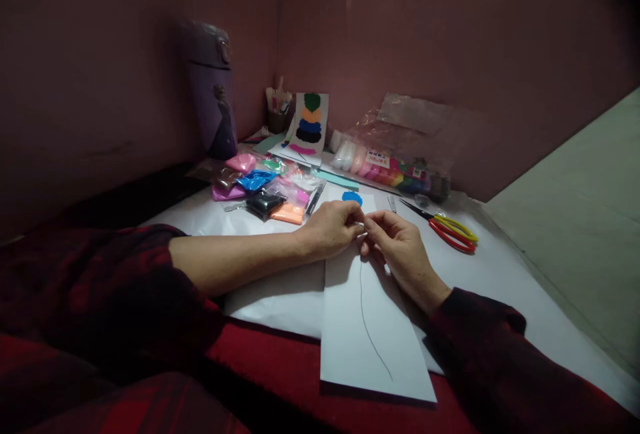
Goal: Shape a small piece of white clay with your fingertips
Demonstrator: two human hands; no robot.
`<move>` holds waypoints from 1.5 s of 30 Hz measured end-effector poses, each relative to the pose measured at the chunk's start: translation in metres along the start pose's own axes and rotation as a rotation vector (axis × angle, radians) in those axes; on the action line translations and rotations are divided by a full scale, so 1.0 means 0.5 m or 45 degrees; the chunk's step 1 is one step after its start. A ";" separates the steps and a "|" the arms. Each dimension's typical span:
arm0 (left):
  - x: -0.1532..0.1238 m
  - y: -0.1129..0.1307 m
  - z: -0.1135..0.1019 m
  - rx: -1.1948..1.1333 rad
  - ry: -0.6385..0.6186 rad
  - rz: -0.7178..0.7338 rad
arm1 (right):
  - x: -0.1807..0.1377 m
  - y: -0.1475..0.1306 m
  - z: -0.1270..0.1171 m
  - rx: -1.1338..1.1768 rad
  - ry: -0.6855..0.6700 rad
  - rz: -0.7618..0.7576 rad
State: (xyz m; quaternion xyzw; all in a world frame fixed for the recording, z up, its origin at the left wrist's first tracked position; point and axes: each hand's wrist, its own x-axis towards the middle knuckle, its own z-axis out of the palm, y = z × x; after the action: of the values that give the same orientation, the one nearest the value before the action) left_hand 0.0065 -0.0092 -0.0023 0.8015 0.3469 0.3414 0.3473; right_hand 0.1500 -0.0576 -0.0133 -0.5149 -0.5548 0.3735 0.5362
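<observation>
Left hand (330,227) and right hand (400,254) pinch fingertip to fingertip, closed on something too small to identify. From there a thin dark line (367,327) runs lengthwise down the white card (345,354), toward the near right. A blue clay blob (352,199) lies just beyond.

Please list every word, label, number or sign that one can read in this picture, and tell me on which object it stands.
No text here can be quoted.
The white label on the clear bag of coloured clay: red print, too blurred to read.
The purple bottle: only a printed figure, no letters visible.
Nothing else shows any writing.
</observation>
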 end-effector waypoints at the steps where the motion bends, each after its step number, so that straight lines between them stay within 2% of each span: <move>1: 0.000 0.000 0.000 -0.002 0.000 0.000 | 0.000 0.001 0.000 0.002 0.000 -0.006; 17: 0.002 0.000 -0.001 0.017 -0.015 -0.011 | 0.000 0.006 -0.002 -0.022 -0.012 -0.026; 27: 0.003 -0.001 -0.002 0.026 -0.020 -0.007 | -0.006 -0.013 0.001 -0.064 -0.028 0.020; 45: 0.002 -0.001 -0.001 0.068 -0.024 -0.007 | -0.004 -0.015 0.002 -0.074 -0.027 0.020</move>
State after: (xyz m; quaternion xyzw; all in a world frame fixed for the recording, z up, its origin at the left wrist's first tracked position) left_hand 0.0061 -0.0080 -0.0022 0.8127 0.3547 0.3236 0.3300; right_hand 0.1473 -0.0607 -0.0065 -0.5306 -0.5672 0.3669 0.5120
